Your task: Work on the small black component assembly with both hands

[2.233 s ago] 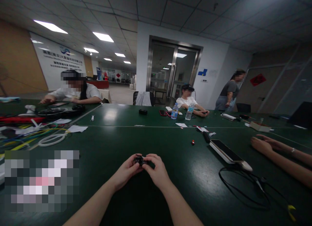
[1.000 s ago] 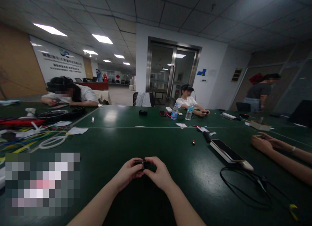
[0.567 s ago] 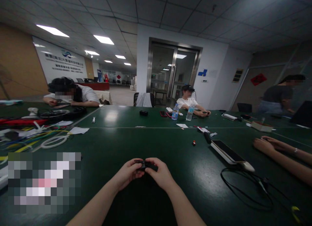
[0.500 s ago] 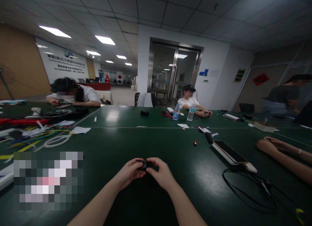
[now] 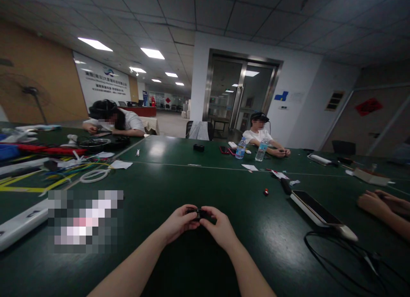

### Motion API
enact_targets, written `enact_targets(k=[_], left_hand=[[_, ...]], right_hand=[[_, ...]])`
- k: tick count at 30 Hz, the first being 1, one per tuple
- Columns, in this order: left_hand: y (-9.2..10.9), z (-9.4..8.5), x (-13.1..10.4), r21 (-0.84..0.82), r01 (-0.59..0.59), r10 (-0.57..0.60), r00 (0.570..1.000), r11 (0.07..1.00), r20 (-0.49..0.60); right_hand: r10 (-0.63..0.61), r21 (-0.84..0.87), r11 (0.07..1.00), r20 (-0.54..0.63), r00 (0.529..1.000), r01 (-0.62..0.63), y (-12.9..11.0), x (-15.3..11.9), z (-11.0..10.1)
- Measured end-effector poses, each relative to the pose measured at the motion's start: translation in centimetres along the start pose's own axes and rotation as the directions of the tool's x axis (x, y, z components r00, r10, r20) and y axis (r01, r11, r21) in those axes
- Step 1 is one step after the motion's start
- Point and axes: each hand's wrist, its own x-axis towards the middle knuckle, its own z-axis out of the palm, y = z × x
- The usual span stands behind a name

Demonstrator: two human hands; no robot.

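Note:
My left hand (image 5: 181,222) and my right hand (image 5: 218,225) meet over the near middle of the dark green table (image 5: 153,188). Between them they grip a small black object (image 5: 200,214), its kind too dark and too covered by fingers to make out. The left thumb and fingers close on its left end. On the right end, the right thumb presses at the near side with the fingers behind. Both hands are held just above the tabletop.
A white device with a dark screen (image 5: 317,209) and a black cable (image 5: 333,254) lie to the right, near a co-worker's hands (image 5: 378,205). Bottles (image 5: 240,148) and a black box (image 5: 198,147) stand farther back. Cables, tools and a white bar (image 5: 28,222) crowd the left.
The view has turned left, so the scene sits farther right. Both hands stay on the small black object, less of which shows at the right fingers.

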Motion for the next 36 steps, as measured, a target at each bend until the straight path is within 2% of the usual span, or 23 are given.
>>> enact_targets(k=[2, 7, 9, 14, 18, 24, 29, 33, 36], left_hand=[[0.1, -0.1, -0.2, -0.022, -0.011, 0.011, 1.000, 1.000, 0.016], [0.1, -0.5, -0.5, -0.135, -0.050, 0.073, 0.983, 0.990, 0.169], [0.0, -0.6, -0.4, -0.161, -0.060, 0.091, 0.977, 0.985, 0.191], [-0.1, -0.7, -0.2, -0.175, -0.068, 0.098, 0.981, 0.982, 0.169], [-0.1, -0.7, -0.1, -0.159, -0.091, 0.119, 0.977, 0.983, 0.177], [-0.3, -0.8, 0.1, -0.062, -0.100, 0.108, 0.982, 0.993, 0.152], [-0.6, -1.0, 0.2, -0.022, -0.114, 0.116, 0.982, 0.993, 0.149], [-0.6, -1.0, 0.1, -0.018, -0.128, 0.130, 0.976, 0.992, 0.172], [-0.3, -0.7, -0.2, -0.043, -0.142, 0.148, 0.974, 0.989, 0.171]], right_hand=[[0.004, 0.017, 1.000, -0.011, 1.000, -0.004, 0.2, 0.1, 0.0], [0.012, 0.134, 0.991, -0.053, 0.999, -0.005, 0.6, 0.5, 0.0], [0.016, 0.160, 0.987, -0.061, 0.998, -0.006, 0.8, 0.6, 0.1], [0.003, 0.127, 0.992, -0.055, 0.998, 0.004, 0.4, 0.3, 0.1], [-0.063, 0.079, 0.994, -0.077, 0.995, 0.069, -0.3, 0.0, 0.0], [-0.119, 0.047, 0.991, -0.071, 0.990, 0.122, -0.7, -0.1, -0.2], [-0.110, 0.025, 0.993, -0.082, 0.991, 0.113, -0.7, -0.2, -0.1], [-0.088, 0.072, 0.993, -0.090, 0.992, 0.095, -0.6, -0.1, 0.1], [-0.011, 0.248, 0.967, -0.171, 0.985, 0.054, -0.2, 0.3, -0.1]])
